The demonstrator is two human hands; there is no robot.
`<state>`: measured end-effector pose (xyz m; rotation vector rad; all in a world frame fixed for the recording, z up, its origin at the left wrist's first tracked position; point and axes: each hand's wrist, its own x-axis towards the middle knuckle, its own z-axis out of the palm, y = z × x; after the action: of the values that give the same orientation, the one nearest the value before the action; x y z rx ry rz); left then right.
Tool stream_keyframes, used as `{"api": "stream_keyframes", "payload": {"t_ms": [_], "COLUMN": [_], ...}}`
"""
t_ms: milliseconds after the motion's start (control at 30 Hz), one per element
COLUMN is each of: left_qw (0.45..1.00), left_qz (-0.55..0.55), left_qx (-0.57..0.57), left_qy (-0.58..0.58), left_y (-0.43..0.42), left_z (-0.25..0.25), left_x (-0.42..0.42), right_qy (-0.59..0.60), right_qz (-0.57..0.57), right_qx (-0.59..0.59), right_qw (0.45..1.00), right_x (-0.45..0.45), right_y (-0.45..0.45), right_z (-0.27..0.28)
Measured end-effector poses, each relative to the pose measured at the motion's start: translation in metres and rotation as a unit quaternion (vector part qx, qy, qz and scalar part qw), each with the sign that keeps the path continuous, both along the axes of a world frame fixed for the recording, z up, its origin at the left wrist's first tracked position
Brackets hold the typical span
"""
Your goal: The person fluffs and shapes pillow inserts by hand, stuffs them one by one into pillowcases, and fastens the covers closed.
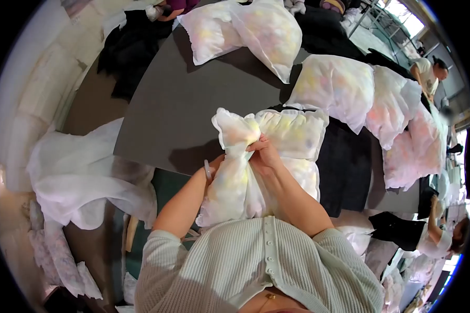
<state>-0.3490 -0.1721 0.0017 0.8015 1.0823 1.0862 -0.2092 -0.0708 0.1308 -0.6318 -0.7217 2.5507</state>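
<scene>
In front of my chest is a white translucent stuffed pillow (pixel 227 190) with pale coloured filling showing through. It is gathered into a narrow waist, with a puffed end above. My right hand (pixel 265 151) is closed on the gathered cloth at the right side of this waist. On the other side, my left hand (pixel 215 164) reaches behind the cloth against the pillow; its fingers are hidden. A bracelet circles the left wrist. Just beyond my right hand lies another white stuffed pillow (pixel 292 133) at the edge of the dark table.
More stuffed pillows (pixel 334 86) line the right side of the grey table (pixel 203 99), with others at its far end. Black cloth (pixel 344 169) lies to the right. White sheer fabric (pixel 83 177) drapes at left. Another person (pixel 428 75) stands at far right.
</scene>
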Motion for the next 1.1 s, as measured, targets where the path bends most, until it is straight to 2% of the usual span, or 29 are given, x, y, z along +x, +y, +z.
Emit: {"api": "stream_keyframes", "payload": {"t_ms": [67, 100, 200, 233, 267, 300, 367, 400, 467, 500, 533, 567, 600, 633, 700, 733, 767, 833, 867, 900, 1000, 1033, 1067, 1100], "left_qw": [0.984, 0.959, 0.959, 0.963, 0.968, 0.975, 0.985, 0.984, 0.961, 0.938, 0.915, 0.892, 0.905, 0.913, 0.902, 0.902, 0.958, 0.959, 0.959, 0.917, 0.852, 0.933, 0.971, 0.966], "left_qz": [0.031, 0.064, 0.083, 0.097, 0.110, 0.128, 0.163, 0.179, 0.208, 0.222, 0.233, 0.241, 0.222, 0.201, 0.192, 0.195, 0.168, 0.107, 0.109, 0.138, 0.192, 0.213, 0.223, 0.222], "left_qx": [-0.092, -0.144, -0.133, -0.120, -0.102, -0.078, -0.017, 0.018, 0.088, 0.117, 0.130, 0.139, 0.080, 0.021, -0.018, -0.023, 0.054, 0.003, 0.003, 0.153, 0.229, 0.150, 0.064, -0.021], "left_qy": [-0.152, -0.236, -0.236, -0.221, -0.199, -0.165, -0.061, 0.004, 0.159, 0.240, 0.303, 0.356, 0.354, 0.354, 0.386, 0.385, 0.227, 0.262, 0.263, 0.341, 0.429, 0.250, 0.060, -0.132], "left_y": [-0.001, -0.003, -0.001, 0.001, 0.002, 0.003, 0.010, 0.013, 0.020, 0.023, 0.027, 0.028, 0.027, 0.026, 0.025, 0.031, 0.044, 0.022, 0.024, 0.029, 0.018, 0.013, 0.008, 0.004], "left_z": [-0.026, 0.000, -0.014, -0.015, -0.015, -0.016, -0.016, -0.015, -0.013, -0.010, -0.007, -0.003, 0.012, 0.027, 0.045, 0.026, -0.005, 0.103, 0.092, 0.073, 0.067, 0.049, 0.030, 0.015], "left_x": [0.001, 0.004, 0.006, 0.008, 0.011, 0.015, 0.023, 0.025, 0.026, 0.027, 0.027, 0.027, 0.029, 0.031, 0.035, 0.026, 0.006, 0.020, 0.021, 0.018, 0.025, 0.016, 0.004, -0.009], "right_qy": [0.043, 0.044, 0.008, -0.095, -0.195, -0.196, -0.365, -0.369, -0.303, -0.281, -0.279, -0.295, -0.306, -0.271, -0.258, -0.248, -0.246, -0.122, -0.121, -0.090, -0.038, -0.012, -0.009, -0.078], "right_qz": [0.029, 0.030, 0.086, 0.134, 0.178, 0.176, 0.299, 0.296, 0.167, 0.148, 0.146, 0.096, 0.047, -0.039, -0.037, -0.038, -0.035, 0.071, 0.073, 0.089, 0.141, 0.168, 0.169, 0.176], "right_qx": [0.010, 0.009, 0.067, 0.192, 0.311, 0.310, 0.452, 0.451, 0.516, 0.543, 0.542, 0.424, 0.296, 0.229, 0.218, 0.199, 0.196, 0.094, 0.095, 0.074, 0.038, 0.029, 0.030, 0.155], "right_qw": [0.999, 0.999, 0.994, 0.968, 0.913, 0.913, 0.757, 0.757, 0.784, 0.777, 0.779, 0.851, 0.904, 0.934, 0.941, 0.947, 0.949, 0.985, 0.985, 0.989, 0.989, 0.985, 0.985, 0.969], "right_x": [-0.002, -0.003, 0.005, 0.016, 0.023, 0.026, 0.034, 0.037, 0.032, 0.027, 0.023, 0.019, 0.016, 0.012, 0.012, 0.014, 0.014, 0.015, 0.015, 0.014, 0.011, 0.009, 0.009, 0.011], "right_y": [0.003, 0.003, 0.002, 0.005, 0.006, 0.005, 0.005, 0.001, -0.014, -0.014, -0.011, -0.010, -0.012, -0.021, -0.011, -0.009, -0.009, -0.006, -0.001, 0.005, 0.009, 0.011, 0.008, 0.002], "right_z": [-0.018, -0.019, -0.020, -0.015, -0.011, -0.003, 0.014, 0.014, 0.011, 0.013, 0.010, 0.004, 0.001, 0.016, 0.005, 0.000, 0.005, 0.023, 0.019, 0.010, -0.010, -0.010, -0.009, -0.005]}}
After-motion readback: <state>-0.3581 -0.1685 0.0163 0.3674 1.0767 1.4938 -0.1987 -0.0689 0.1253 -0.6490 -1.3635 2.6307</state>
